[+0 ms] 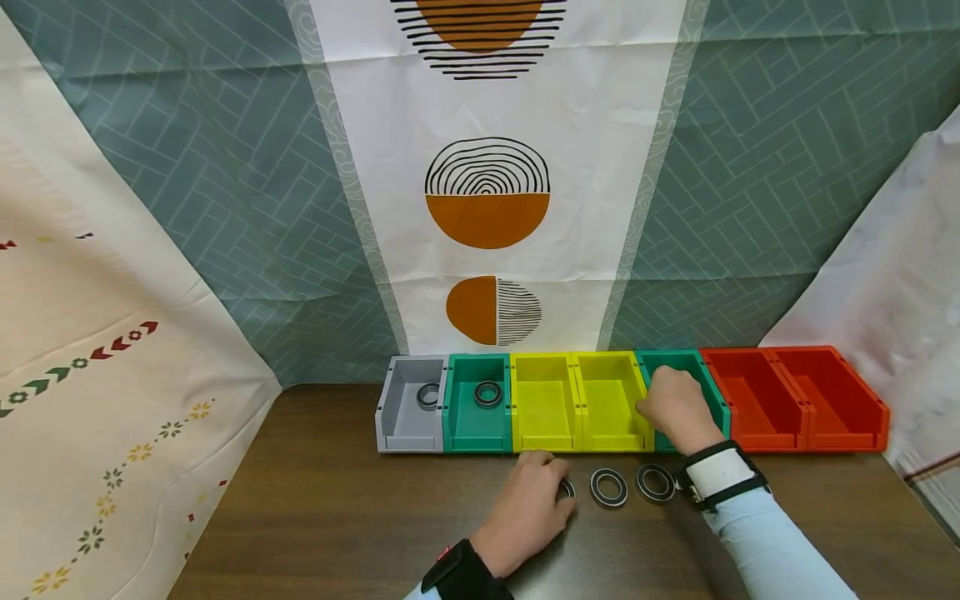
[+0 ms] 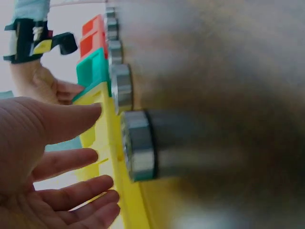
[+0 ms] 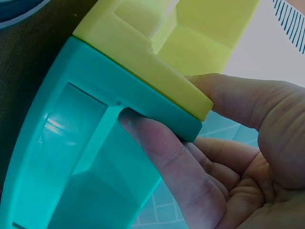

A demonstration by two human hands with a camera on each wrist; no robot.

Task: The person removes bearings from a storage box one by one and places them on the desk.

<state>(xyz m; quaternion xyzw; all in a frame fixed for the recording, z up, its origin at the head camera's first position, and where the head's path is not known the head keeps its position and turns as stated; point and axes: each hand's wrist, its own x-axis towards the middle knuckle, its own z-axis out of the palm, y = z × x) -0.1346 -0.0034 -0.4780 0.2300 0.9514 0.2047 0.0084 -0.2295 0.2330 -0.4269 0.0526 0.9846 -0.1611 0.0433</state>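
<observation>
My left hand (image 1: 525, 504) rests low over the table with its fingers loosely extended. Right beside those fingers stands a bearing (image 2: 140, 145), a shiny metal ring, partly hidden by the hand in the head view. My right hand (image 1: 677, 408) is at the right-hand green bin (image 1: 693, 367). In the right wrist view, its thumb lies on the yellow bin (image 3: 143, 57) side and its index finger reaches inside the green bin, pinching their adjoining walls. Two more bearings, a middle one (image 1: 608, 503) and a right one (image 1: 656, 498), lie flat between the hands.
A row of bins runs along the back of the brown table (image 1: 315, 483). The grey bin (image 1: 408, 429) and left green bin (image 1: 477, 437) each hold a bearing. Two red bins (image 1: 847, 417) close the right end. Patterned cloth (image 1: 487, 108) hangs behind.
</observation>
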